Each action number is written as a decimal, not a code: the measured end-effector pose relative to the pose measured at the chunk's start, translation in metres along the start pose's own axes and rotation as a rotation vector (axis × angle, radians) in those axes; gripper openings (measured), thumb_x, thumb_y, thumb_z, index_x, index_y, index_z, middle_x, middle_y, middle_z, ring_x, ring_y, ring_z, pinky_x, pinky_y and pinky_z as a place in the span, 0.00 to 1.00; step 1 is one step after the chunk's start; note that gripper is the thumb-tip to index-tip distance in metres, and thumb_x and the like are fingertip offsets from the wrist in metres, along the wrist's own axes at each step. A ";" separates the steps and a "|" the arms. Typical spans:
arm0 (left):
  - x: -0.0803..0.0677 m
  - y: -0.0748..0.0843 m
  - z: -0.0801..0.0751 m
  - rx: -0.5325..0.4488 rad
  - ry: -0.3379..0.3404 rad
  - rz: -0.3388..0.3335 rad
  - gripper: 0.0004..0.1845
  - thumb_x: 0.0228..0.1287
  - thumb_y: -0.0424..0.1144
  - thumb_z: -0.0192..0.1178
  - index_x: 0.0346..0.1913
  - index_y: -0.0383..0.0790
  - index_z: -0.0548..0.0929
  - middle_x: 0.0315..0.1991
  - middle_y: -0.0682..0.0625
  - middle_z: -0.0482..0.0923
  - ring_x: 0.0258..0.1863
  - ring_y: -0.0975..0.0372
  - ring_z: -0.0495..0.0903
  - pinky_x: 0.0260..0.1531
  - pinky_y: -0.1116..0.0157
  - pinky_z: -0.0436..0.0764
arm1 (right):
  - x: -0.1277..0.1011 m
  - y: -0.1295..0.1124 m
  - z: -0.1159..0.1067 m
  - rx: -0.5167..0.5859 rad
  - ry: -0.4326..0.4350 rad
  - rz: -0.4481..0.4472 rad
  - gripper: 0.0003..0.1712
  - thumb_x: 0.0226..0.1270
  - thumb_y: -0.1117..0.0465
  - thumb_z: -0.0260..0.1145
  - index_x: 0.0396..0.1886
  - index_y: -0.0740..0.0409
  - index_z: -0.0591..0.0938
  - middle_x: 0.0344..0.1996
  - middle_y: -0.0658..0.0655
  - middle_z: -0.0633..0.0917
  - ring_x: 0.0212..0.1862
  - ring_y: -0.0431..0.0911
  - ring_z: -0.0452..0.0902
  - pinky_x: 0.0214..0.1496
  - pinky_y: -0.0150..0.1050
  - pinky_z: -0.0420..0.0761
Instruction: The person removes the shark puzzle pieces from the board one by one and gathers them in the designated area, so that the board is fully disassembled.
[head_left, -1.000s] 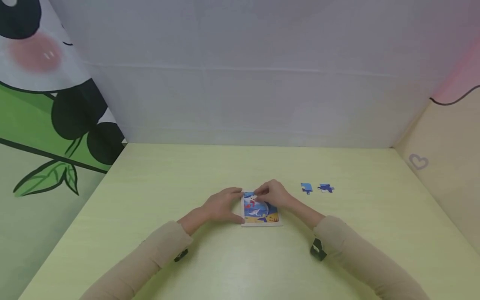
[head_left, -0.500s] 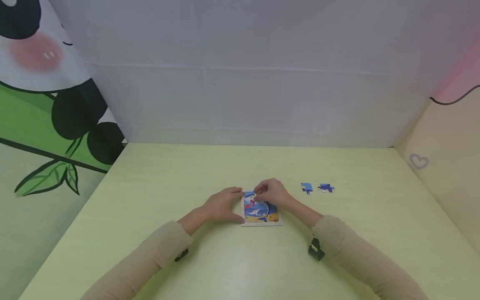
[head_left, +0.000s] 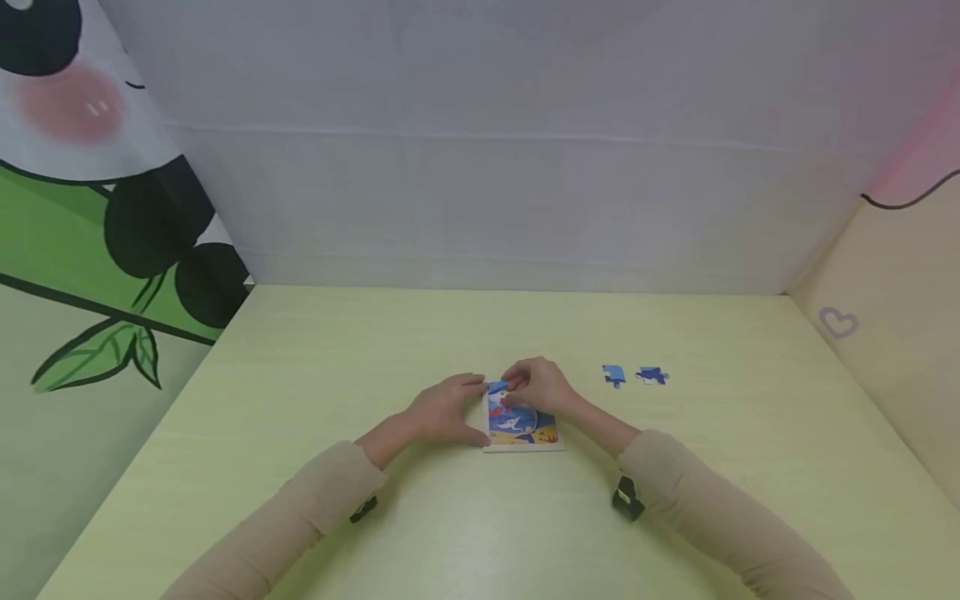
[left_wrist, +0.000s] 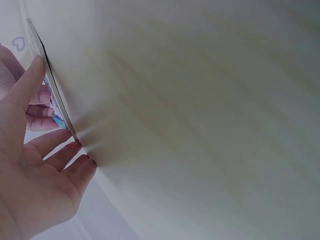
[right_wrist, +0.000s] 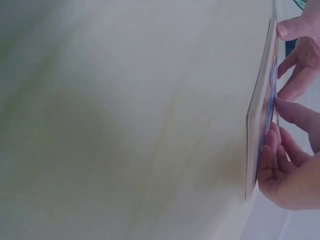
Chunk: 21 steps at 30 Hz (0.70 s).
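Observation:
A small jigsaw puzzle [head_left: 517,426] with a blue sea picture in a pale frame lies on the table. My left hand [head_left: 446,410] holds its left side, thumb near the bottom corner and fingers by the top one. Over the puzzle's upper part, my right hand [head_left: 544,387] pinches a puzzle piece [right_wrist: 278,118] between thumb and fingers. In the right wrist view only a thin edge of that piece shows, and the fingers hide the rest. From the left wrist, the puzzle's frame [left_wrist: 59,100] appears edge-on beside the left hand's fingertips.
Two loose blue puzzle pieces, a lighter piece [head_left: 613,376] and a darker piece [head_left: 652,376], lie right of the puzzle on the pale yellow table [head_left: 420,333]. A grey-white wall [head_left: 480,208] rises behind it. Black wrist devices [head_left: 628,498] hang under the sleeves.
My right hand has shifted slightly to the left over the puzzle, its fingers staying together. The left hand, the puzzle and the two loose pieces look unmoved.

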<state>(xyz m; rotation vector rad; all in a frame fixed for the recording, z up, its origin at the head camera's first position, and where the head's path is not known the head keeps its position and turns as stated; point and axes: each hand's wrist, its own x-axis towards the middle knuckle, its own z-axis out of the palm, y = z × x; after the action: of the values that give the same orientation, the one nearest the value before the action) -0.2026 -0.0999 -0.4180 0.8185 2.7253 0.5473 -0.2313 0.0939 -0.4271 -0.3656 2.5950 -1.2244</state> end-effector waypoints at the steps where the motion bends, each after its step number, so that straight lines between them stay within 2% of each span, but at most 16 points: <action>1: 0.000 0.000 0.000 0.005 -0.003 -0.002 0.44 0.44 0.56 0.69 0.63 0.36 0.67 0.65 0.43 0.61 0.65 0.51 0.58 0.60 0.53 0.64 | 0.000 0.000 0.000 -0.011 -0.006 -0.003 0.17 0.47 0.65 0.73 0.40 0.62 0.82 0.27 0.51 0.82 0.31 0.41 0.77 0.35 0.32 0.79; 5: 0.001 -0.001 0.000 0.011 -0.010 -0.003 0.44 0.44 0.56 0.68 0.63 0.36 0.67 0.65 0.43 0.61 0.65 0.51 0.58 0.61 0.53 0.63 | 0.001 -0.001 -0.001 -0.062 -0.018 -0.041 0.17 0.47 0.65 0.73 0.40 0.62 0.82 0.27 0.51 0.82 0.30 0.40 0.77 0.34 0.31 0.79; 12: 0.000 -0.001 0.001 0.012 -0.010 -0.005 0.45 0.44 0.57 0.68 0.63 0.36 0.66 0.66 0.44 0.60 0.66 0.51 0.58 0.61 0.54 0.62 | 0.005 0.002 -0.003 -0.202 -0.070 -0.183 0.17 0.49 0.64 0.71 0.41 0.65 0.82 0.29 0.51 0.83 0.31 0.39 0.77 0.35 0.29 0.78; 21: 0.001 -0.002 0.003 0.017 0.003 -0.007 0.45 0.43 0.57 0.68 0.63 0.36 0.67 0.65 0.44 0.61 0.65 0.52 0.58 0.62 0.54 0.62 | 0.003 0.005 -0.004 -0.184 -0.053 -0.216 0.17 0.49 0.64 0.71 0.41 0.66 0.82 0.27 0.52 0.83 0.30 0.38 0.77 0.33 0.27 0.78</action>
<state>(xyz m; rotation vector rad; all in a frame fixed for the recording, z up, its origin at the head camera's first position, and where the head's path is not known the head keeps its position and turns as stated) -0.2036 -0.0997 -0.4221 0.8126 2.7383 0.5253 -0.2359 0.0986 -0.4285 -0.7214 2.6840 -1.0232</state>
